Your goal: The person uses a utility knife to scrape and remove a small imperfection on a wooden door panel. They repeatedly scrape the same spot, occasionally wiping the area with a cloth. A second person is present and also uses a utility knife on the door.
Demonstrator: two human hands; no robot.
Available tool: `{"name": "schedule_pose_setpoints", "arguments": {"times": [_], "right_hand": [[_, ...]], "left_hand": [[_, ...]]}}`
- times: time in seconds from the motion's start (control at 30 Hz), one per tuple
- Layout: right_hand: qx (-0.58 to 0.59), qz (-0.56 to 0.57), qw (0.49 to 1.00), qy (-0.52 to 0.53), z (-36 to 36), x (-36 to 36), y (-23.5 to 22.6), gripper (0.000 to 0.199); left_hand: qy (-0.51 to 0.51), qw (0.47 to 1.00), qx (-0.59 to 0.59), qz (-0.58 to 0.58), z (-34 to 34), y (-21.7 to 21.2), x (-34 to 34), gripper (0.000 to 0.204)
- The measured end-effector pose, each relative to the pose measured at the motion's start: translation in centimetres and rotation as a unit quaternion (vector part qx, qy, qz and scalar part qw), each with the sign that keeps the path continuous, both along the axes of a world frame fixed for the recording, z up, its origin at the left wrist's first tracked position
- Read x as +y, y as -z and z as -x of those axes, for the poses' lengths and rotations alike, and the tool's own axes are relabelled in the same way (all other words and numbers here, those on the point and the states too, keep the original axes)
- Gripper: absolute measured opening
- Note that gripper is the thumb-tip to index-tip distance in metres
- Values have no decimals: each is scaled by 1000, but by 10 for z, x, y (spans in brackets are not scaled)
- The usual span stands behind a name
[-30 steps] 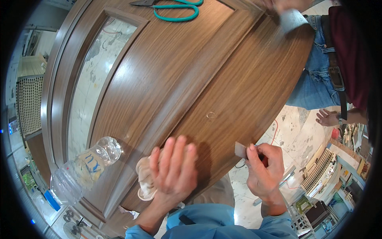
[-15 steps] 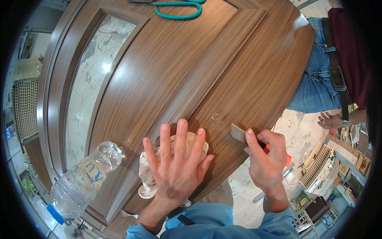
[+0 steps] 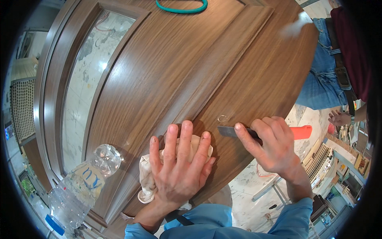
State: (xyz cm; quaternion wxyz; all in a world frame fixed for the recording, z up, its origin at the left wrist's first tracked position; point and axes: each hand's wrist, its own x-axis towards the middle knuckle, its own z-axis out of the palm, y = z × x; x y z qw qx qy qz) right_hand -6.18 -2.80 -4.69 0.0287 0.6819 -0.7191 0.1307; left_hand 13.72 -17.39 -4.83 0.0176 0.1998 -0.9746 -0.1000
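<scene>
My left hand (image 3: 179,167) lies flat with fingers stretched out, pressing on a bunched off-white cloth (image 3: 148,181) on the brown wood-grain door panel (image 3: 159,79). Gripped in my right hand (image 3: 272,143) is a chisel with a flat grey blade (image 3: 229,131) and a red-orange handle (image 3: 301,132). Its blade points left, low over the panel near the right edge; whether it touches the wood cannot be told. Just beyond the blade tip, a small pale ring-shaped mark (image 3: 222,118) shows on the wood.
A clear plastic bottle (image 3: 85,179) with a blue cap lies left of the cloth. Teal-handled scissors (image 3: 183,10) show at the far edge. The panel has a framed opening (image 3: 91,79) on the left. Another person in jeans (image 3: 322,79) stands at the right, beside a white blurred thing (image 3: 294,28).
My right hand has turned the chisel more level and brought its tip left, close to the ring mark. More of the handle shows. My left hand stays on the cloth.
</scene>
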Motion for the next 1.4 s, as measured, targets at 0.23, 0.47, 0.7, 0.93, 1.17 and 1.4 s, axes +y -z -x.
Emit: {"name": "schedule_pose_setpoints", "arguments": {"times": [0.23, 0.47, 0.7, 0.93, 1.17, 1.4], "right_hand": [[1, -15, 1000, -22, 13, -4, -1, 49], [-7, -31, 999, -41, 19, -9, -5, 49], [14, -41, 997, -57, 22, -11, -6, 43], [26, -26, 997, -63, 22, -13, -5, 41], [33, 17, 997, -65, 23, -17, -2, 19], [14, -5, 998, -57, 21, -17, -5, 41]], "left_hand": [[6, 1000, 4, 4, -2, -1, 1, 38], [7, 1000, 1, 0, -2, -1, 1, 38], [5, 1000, -1, 3, -3, -2, 2, 37], [35, 999, -26, 21, -6, -5, 1, 46], [37, 999, -26, 26, -6, -6, 2, 46], [3, 1000, -5, 11, -6, -4, 4, 39]]}}
